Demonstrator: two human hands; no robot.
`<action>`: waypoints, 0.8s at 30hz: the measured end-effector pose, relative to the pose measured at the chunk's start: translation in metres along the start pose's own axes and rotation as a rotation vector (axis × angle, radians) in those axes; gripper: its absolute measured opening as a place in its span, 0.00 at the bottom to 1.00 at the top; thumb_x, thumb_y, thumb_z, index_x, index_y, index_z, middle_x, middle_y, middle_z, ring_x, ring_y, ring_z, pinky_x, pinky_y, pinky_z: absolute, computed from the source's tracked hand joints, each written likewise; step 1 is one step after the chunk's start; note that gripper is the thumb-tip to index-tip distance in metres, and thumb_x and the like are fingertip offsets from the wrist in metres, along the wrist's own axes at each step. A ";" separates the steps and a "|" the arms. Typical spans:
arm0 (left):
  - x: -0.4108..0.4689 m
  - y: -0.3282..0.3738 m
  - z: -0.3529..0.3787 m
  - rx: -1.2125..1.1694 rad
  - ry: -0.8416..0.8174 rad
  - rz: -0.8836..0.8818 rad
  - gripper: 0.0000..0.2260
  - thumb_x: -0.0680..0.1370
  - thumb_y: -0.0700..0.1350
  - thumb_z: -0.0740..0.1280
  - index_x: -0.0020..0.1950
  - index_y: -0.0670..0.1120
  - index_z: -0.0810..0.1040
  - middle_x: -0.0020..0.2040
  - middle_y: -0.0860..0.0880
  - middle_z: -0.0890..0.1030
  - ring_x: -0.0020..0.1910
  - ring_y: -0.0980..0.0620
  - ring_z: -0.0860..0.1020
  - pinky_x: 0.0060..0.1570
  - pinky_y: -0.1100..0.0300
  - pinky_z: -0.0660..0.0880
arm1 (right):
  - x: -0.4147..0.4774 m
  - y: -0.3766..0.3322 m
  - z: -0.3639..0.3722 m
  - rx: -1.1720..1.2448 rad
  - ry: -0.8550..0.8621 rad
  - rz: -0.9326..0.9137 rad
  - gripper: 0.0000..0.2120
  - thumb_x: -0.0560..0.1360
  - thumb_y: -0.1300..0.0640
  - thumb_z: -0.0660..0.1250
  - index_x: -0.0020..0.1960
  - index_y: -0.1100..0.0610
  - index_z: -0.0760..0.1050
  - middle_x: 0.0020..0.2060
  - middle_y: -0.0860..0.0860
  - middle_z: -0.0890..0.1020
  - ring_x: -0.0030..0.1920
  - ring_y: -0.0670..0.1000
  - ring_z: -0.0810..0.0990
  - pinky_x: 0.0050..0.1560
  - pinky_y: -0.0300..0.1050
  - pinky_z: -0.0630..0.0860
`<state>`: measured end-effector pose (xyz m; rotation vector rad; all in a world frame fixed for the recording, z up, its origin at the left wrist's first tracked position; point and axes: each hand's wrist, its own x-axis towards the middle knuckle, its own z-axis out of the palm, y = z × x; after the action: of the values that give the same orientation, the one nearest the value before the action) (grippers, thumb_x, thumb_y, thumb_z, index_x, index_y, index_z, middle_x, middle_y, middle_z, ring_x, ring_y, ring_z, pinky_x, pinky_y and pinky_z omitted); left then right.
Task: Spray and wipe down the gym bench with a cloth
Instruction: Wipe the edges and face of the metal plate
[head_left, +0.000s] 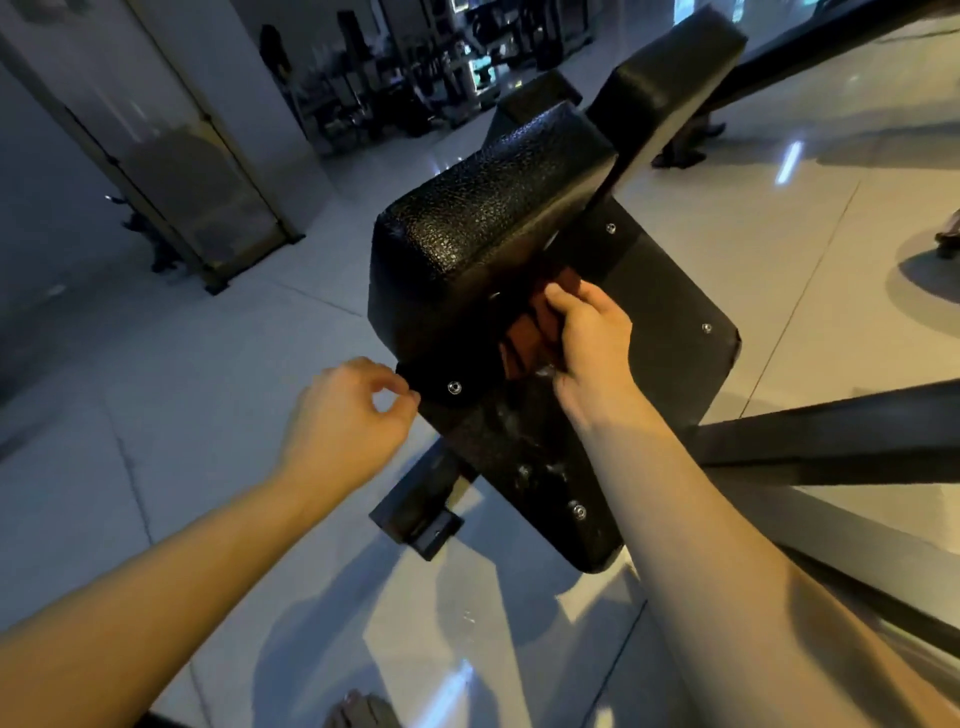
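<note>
A bench cushion (488, 218) fills the middle of the frame, tilted up above a flat board (670, 312) that runs from right of centre down to lower centre. A cloth (524, 338) sits in the gap between cushion and board, under the right hand (592, 332), which grips it just right of centre. The left hand (348, 415), left of centre, pinches the board's left corner. A second cushion (670, 73) stands behind, at upper right. A bar (831, 431) reaches off to the right edge. Below the board a bracket (421, 514) rests on the floor (182, 415). A pillar (197, 130) stands at upper left, with machines (415, 67) at top centre.
</note>
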<state>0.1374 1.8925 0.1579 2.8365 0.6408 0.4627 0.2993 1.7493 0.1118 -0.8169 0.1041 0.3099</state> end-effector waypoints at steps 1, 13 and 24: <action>0.001 0.003 -0.008 -0.062 0.046 -0.045 0.10 0.78 0.56 0.71 0.51 0.50 0.83 0.53 0.50 0.83 0.53 0.47 0.81 0.53 0.49 0.79 | -0.006 -0.007 0.004 0.037 0.013 0.016 0.08 0.79 0.67 0.66 0.46 0.58 0.81 0.40 0.55 0.82 0.46 0.57 0.82 0.58 0.63 0.80; -0.013 0.043 -0.037 -0.317 0.405 0.310 0.31 0.77 0.53 0.75 0.77 0.56 0.66 0.65 0.60 0.73 0.65 0.61 0.73 0.65 0.56 0.73 | -0.042 -0.012 0.018 -0.075 0.152 -0.464 0.04 0.79 0.64 0.69 0.46 0.57 0.79 0.37 0.51 0.80 0.37 0.44 0.78 0.41 0.41 0.77; -0.010 0.046 -0.034 -0.340 0.443 0.331 0.30 0.76 0.55 0.74 0.75 0.56 0.67 0.62 0.57 0.75 0.62 0.58 0.75 0.59 0.60 0.77 | 0.009 0.009 -0.014 -0.322 0.272 -0.136 0.11 0.74 0.56 0.74 0.36 0.50 0.75 0.39 0.53 0.81 0.37 0.51 0.80 0.38 0.47 0.78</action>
<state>0.1354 1.8514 0.1988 2.5232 0.1255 1.1551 0.3053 1.7465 0.0939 -1.1783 0.2560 0.0853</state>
